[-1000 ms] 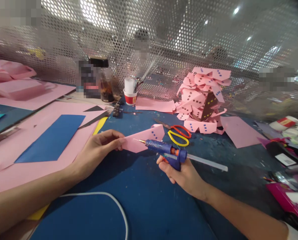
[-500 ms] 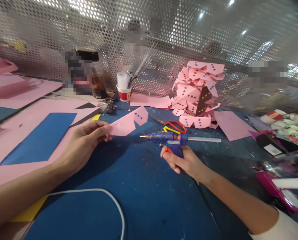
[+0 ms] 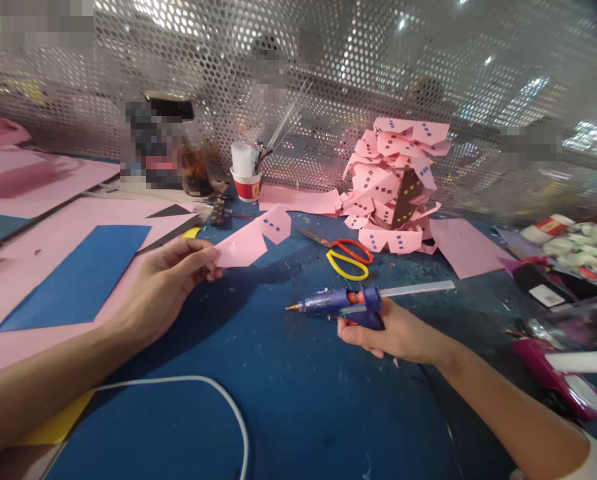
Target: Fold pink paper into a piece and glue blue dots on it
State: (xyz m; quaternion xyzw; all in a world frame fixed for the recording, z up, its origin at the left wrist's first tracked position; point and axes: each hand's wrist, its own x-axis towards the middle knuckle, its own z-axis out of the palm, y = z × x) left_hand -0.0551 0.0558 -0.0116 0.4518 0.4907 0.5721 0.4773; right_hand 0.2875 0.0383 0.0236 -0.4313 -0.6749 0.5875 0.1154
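Between its thumb and fingers my left hand (image 3: 183, 270) pinches the edge of a pink paper cutout (image 3: 245, 243), which has small dark blue squares on it and is held above the table. My right hand (image 3: 378, 330) is wrapped round the grip of a blue glue gun (image 3: 338, 303). A clear glue stick (image 3: 418, 289) sticks out of its back, and the nozzle points left, apart from the cutout. Just beyond the gun lie scissors (image 3: 348, 262) with one red and one yellow handle. Behind them stands a layered pink paper structure (image 3: 385, 180) with dotted squares.
Blue card (image 3: 78, 277) lies on pink sheets at left. A white cable (image 3: 203, 380) curves across the blue table (image 3: 298, 407) in front. A red-and-white paper cup (image 3: 247, 185) holds tools near the perforated metal panel (image 3: 318, 60). Clutter and a magenta device (image 3: 553, 377) are at right.
My right hand has lowered the glue gun and drawn it slightly right and nearer me, uncovering the yellow scissor handle. The left hand and cutout have barely shifted.
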